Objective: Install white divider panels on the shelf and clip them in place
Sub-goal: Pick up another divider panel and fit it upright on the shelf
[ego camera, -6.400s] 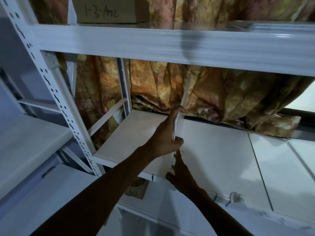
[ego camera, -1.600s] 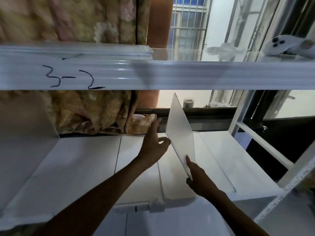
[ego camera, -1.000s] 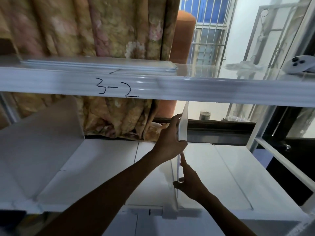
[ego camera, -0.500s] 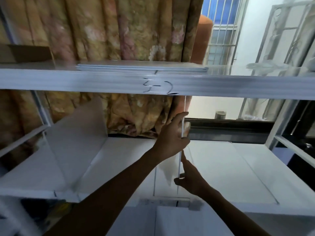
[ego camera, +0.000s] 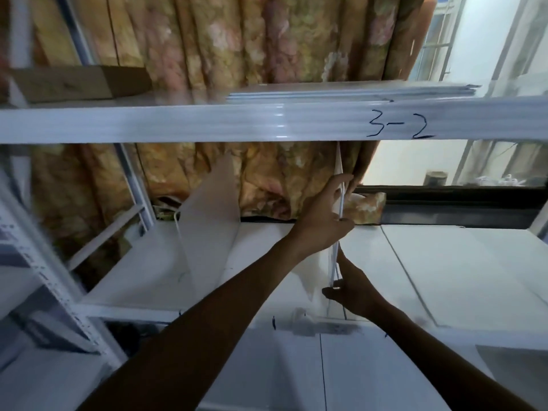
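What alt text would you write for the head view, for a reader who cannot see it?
Two bare hands hold a thin white divider panel upright, edge-on, on a white metal shelf: the left hand grips it higher up, the right hand near its base. Another divider stands to the left, before a floral curtain.

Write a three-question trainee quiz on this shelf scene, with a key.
1. True or false: both hands hold the edge-on divider panel.
2. Which hand grips it lower down?
A. left hand
B. right hand
3. Fill in: the beam above is marked ____.

Key: 1 true; 2 B; 3 "3-2".
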